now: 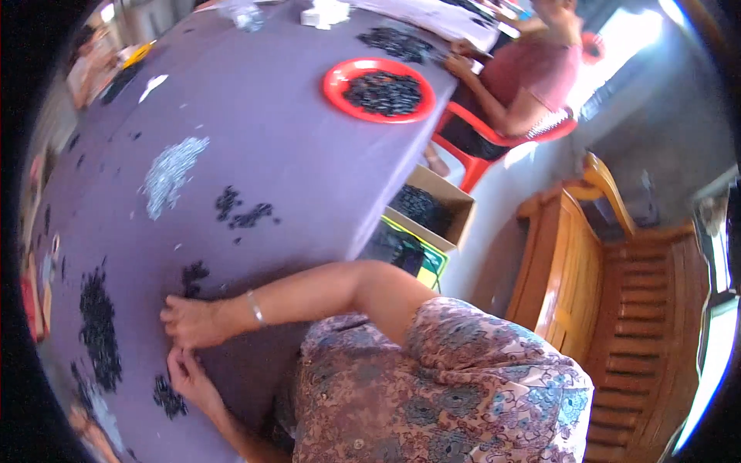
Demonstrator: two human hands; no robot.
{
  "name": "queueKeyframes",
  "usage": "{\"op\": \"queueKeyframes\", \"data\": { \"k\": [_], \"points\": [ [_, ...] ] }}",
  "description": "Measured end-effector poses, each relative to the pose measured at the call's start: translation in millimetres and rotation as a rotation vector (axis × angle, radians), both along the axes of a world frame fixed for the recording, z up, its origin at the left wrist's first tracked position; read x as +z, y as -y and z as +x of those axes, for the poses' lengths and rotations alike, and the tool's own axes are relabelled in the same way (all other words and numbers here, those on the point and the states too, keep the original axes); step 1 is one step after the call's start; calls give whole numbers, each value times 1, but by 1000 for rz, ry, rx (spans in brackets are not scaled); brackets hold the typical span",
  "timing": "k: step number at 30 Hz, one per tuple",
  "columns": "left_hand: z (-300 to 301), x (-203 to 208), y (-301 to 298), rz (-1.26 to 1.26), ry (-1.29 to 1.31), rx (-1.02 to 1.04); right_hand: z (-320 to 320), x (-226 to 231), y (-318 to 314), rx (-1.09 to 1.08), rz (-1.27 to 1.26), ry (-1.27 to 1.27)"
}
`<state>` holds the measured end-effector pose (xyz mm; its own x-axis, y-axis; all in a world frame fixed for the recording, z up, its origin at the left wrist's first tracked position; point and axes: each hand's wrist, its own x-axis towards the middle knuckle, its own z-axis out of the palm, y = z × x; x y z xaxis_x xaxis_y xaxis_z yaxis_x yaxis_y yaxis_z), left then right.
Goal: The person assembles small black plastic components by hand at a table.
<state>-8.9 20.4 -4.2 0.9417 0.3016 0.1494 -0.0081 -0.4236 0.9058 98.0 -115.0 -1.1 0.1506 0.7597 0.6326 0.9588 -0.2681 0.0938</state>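
Note:
My right hand (194,322), with a silver bracelet on its wrist, is held low over the purple tablecloth with its fingers curled in. Just below it, my left hand (189,380) has thumb and fingers pressed together, its fingertips close to the right hand's. Whatever lies between the fingers is too small or hidden to make out. A small heap of black pieces (194,276) is beside my right hand, and another black heap (168,398) lies by my left. Farther left spreads a longer pile of small black parts (99,332).
The purple-covered table (285,154) also bears scattered black pieces (245,214), a patch of pale shiny pieces (174,176) and a red plate (333,94) of black parts. A cardboard box (461,217) stands beside the table. Another person (532,69) sits on a red chair (477,166); a wooden bench (575,270) is at right.

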Motion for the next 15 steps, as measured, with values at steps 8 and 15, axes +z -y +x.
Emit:
{"op": "queueKeyframes", "data": {
  "k": [8,15],
  "points": [
    [-3,6,2,0,-49,108,-5,-6,-4,-107,193,-177],
    [0,5,-3,133,-80,77,-4,-18,6,-52,260,-320]
  ]
}}
